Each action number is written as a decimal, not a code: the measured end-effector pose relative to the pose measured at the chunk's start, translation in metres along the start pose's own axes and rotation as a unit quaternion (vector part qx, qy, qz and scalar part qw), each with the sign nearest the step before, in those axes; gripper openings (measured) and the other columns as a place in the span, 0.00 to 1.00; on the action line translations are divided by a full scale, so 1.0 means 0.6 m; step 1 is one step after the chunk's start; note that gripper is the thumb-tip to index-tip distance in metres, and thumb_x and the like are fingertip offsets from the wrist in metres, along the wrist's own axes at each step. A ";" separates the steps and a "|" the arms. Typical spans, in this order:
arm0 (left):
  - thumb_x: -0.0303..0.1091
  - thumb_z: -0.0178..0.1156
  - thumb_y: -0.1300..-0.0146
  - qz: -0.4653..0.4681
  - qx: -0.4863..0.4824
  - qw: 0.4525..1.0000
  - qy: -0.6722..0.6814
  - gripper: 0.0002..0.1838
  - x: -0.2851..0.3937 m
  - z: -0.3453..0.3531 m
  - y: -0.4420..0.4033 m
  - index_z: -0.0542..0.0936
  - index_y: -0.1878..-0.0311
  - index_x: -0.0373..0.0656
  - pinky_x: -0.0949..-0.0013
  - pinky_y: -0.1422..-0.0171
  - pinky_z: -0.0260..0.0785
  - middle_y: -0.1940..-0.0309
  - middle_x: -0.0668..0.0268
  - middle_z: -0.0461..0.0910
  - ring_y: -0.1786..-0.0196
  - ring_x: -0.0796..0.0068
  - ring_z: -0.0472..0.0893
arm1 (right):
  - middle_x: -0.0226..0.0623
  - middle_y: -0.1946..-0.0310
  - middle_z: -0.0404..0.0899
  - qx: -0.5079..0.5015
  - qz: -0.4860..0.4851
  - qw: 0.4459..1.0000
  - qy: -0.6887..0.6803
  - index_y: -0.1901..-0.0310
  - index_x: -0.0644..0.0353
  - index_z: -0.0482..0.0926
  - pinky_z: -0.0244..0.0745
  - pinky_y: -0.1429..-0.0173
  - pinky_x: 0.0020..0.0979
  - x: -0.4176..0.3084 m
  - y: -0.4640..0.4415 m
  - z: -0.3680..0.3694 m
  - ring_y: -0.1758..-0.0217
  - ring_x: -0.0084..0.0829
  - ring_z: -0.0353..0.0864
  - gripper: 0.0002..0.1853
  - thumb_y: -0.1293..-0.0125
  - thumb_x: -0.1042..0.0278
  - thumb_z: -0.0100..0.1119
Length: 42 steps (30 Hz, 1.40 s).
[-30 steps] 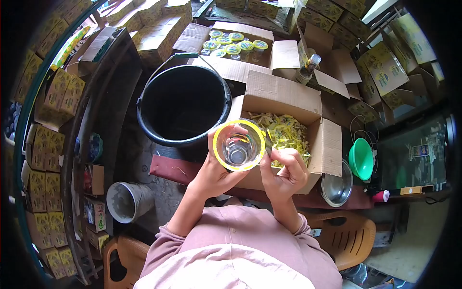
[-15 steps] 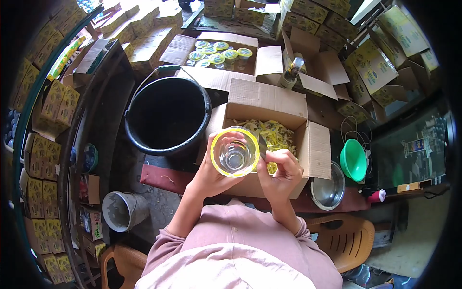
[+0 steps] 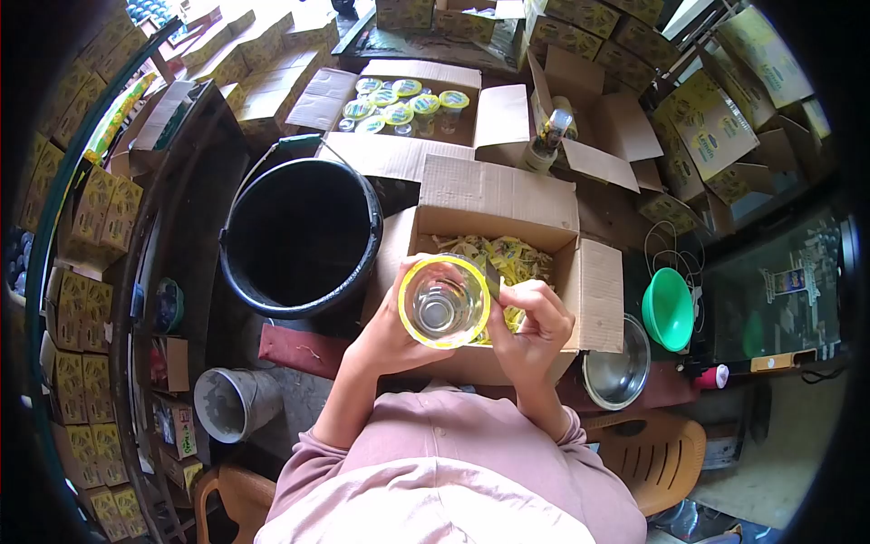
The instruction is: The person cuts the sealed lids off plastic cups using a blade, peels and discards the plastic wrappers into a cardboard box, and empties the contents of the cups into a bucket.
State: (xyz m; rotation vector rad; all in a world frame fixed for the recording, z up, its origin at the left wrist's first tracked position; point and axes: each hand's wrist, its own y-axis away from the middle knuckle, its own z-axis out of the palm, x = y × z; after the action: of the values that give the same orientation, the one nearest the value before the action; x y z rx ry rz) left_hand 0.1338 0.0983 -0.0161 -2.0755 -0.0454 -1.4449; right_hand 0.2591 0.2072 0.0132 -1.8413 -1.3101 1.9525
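Note:
A clear plastic cup [image 3: 438, 308] with a yellow rim faces up toward the camera. My left hand [image 3: 391, 328] is wrapped round its left side and underside. At the cup's right edge, my right hand [image 3: 528, 325] pinches a thin dark blade [image 3: 493, 279] that touches the rim. Behind both hands stands an open cardboard box [image 3: 498, 192], with yellow and clear plastic scraps [image 3: 512, 258] in it. The inside of the cup shows no contents that I can make out.
A large black bucket [image 3: 233, 263] stands left of the box. Beyond is a carton [image 3: 421, 71] of sealed cups [image 3: 399, 113]. A bottle [image 3: 550, 136], green bowl [image 3: 668, 309] and metal bowl [image 3: 618, 364] are on the right. A grey bucket [image 3: 224, 406] sits lower left.
The view has shifted, so the boxes and black bucket appear farther left. The cup, blade and both hands keep nearly the same arrangement, with the cup slightly lower in view than at first.

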 end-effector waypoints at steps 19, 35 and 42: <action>0.30 0.69 0.65 -0.057 -0.040 0.988 0.137 0.34 0.001 0.002 -0.009 0.67 0.50 0.36 0.70 0.47 0.65 0.55 0.61 0.67 0.53 0.71 0.71 | 0.37 0.78 0.78 -0.043 0.026 0.999 0.016 0.70 0.63 0.80 0.70 0.71 0.23 0.025 0.003 -0.008 0.75 0.26 0.78 0.11 0.57 0.86 0.63; 0.31 0.71 0.62 0.025 -0.039 0.996 0.071 0.31 -0.044 0.014 -0.016 0.65 0.54 0.39 0.66 0.42 0.63 0.52 0.59 0.67 0.47 0.68 0.70 | 0.35 0.79 0.77 0.006 0.045 0.998 0.039 0.70 0.64 0.80 0.70 0.72 0.22 0.035 0.018 -0.007 0.77 0.24 0.78 0.11 0.58 0.86 0.62; 0.26 0.65 0.54 -0.046 0.029 0.981 0.188 0.37 -0.040 0.037 -0.003 0.57 0.41 0.39 0.66 0.40 0.63 0.51 0.58 0.67 0.45 0.69 0.71 | 0.36 0.79 0.76 0.025 0.017 0.998 0.062 0.72 0.65 0.78 0.70 0.73 0.22 0.032 0.020 -0.002 0.78 0.24 0.77 0.09 0.57 0.85 0.63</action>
State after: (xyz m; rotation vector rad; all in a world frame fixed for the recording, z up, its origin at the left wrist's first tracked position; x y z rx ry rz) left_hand 0.1419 0.1179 -0.0406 -1.7419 -0.0306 -1.8473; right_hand 0.2610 0.2127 -0.0086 -1.9396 -1.1907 1.8356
